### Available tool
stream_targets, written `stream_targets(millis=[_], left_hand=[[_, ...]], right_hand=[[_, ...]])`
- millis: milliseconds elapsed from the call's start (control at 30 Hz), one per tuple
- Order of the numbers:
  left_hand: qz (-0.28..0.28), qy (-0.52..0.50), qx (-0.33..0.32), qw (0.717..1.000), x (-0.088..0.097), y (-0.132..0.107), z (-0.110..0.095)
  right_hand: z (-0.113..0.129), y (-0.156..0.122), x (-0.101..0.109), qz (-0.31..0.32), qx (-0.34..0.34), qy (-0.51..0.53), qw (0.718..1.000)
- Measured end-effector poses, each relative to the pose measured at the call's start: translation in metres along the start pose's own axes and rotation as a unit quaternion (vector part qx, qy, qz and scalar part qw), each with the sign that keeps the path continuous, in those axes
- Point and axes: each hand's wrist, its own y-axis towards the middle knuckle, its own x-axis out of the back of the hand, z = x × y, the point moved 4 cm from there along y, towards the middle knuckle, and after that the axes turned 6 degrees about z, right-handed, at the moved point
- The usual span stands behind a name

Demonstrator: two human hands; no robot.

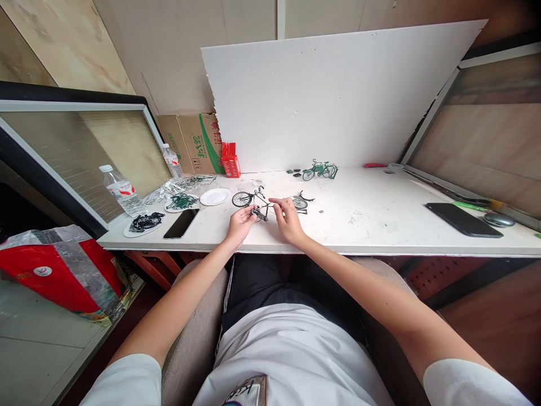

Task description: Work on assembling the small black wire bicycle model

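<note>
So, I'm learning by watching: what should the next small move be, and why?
Perhaps the left hand steadies the black bike while the right hand reaches for the nearby wheel: the bike's front wheel looks fitted, I can make out none behind, and the nearby one seems loose.

Table [380, 225]: bicycle model [258, 197] on it, as landmark.
Left of model: plate [215, 196], phone [181, 224]; farther left, two plates of parts [137, 233].
Behind model, leftward: box [230, 160], carton [195, 144], two bottles [123, 192].
Behind model, rightward: second bicycle model [320, 170]; behind both models, leaning board [346, 96].
Right of model: loose wheel [301, 202], near.
</note>
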Motion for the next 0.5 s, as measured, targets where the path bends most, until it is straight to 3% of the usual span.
stream_targets(millis=[167,500], left_hand=[[-0.002,0.017,-0.004,1.000,-0.001,-0.001,-0.001],[-0.028,0.045,0.011,0.999,-0.001,-0.001,0.003]], right_hand=[[-0.005,-0.001,-0.002,-0.008,-0.014,0.051,0.999],[0.006,-0.001,-0.001,0.003,0.051,0.012,0.999]])
